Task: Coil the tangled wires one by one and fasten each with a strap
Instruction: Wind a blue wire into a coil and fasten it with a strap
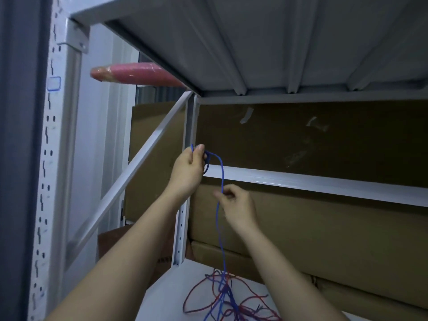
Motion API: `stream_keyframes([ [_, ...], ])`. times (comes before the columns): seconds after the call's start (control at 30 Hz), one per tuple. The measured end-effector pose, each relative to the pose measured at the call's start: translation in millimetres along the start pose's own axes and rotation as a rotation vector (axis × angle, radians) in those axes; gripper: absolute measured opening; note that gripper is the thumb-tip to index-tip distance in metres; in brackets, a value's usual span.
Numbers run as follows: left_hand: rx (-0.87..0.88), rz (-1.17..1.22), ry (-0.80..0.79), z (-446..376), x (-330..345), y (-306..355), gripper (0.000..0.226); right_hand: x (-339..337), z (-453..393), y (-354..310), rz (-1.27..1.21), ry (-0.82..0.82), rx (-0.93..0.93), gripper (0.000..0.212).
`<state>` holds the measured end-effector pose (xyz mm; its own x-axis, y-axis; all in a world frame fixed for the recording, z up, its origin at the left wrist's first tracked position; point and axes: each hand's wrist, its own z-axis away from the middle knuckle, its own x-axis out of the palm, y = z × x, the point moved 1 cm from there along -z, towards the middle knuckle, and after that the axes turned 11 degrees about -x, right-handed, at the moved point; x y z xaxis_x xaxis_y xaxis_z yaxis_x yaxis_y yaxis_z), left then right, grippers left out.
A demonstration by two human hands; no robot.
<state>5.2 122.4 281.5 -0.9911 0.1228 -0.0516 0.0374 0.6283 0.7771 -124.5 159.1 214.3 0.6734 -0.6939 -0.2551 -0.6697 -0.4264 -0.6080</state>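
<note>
A blue wire [222, 179] runs up from a tangle of red and blue wires [225, 297] on the white shelf surface. My left hand [188, 170] is raised high and grips the wire's upper end, where a small loop hangs by the fingers. My right hand [236, 202] is lower and to the right, pinching the same blue wire between thumb and fingers. The stretch of wire between my hands hangs in a slack curve. No strap shows in view.
I work inside a grey metal rack with an upper shelf [278, 54] overhead, a diagonal brace [139, 163] at left and a crossbar [324, 181]. Brown cardboard boxes [324, 232] fill the back. A pink roll [136, 74] lies beyond the rack.
</note>
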Motion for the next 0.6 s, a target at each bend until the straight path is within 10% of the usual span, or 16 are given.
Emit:
stream_keyframes([
  [0.17,0.003,0.014,0.024,-5.9,5.3,6.4,0.034,-10.9,-8.3,-7.7,0.045,-0.079,0.111,0.021],
  [0.37,0.065,0.027,0.013,-14.9,1.2,20.3,0.034,-59.2,-69.9,-69.3,-0.659,0.155,0.092,0.008],
  [0.5,0.087,-0.083,0.035,-10.5,-11.7,9.0,0.033,-68.7,-56.4,-50.8,-0.878,-0.145,0.202,0.019],
  [0.6,0.002,-0.082,0.074,-9.6,-27.3,-15.8,0.033,-50.8,-20.0,-18.3,-0.571,-0.551,0.406,0.024],
])
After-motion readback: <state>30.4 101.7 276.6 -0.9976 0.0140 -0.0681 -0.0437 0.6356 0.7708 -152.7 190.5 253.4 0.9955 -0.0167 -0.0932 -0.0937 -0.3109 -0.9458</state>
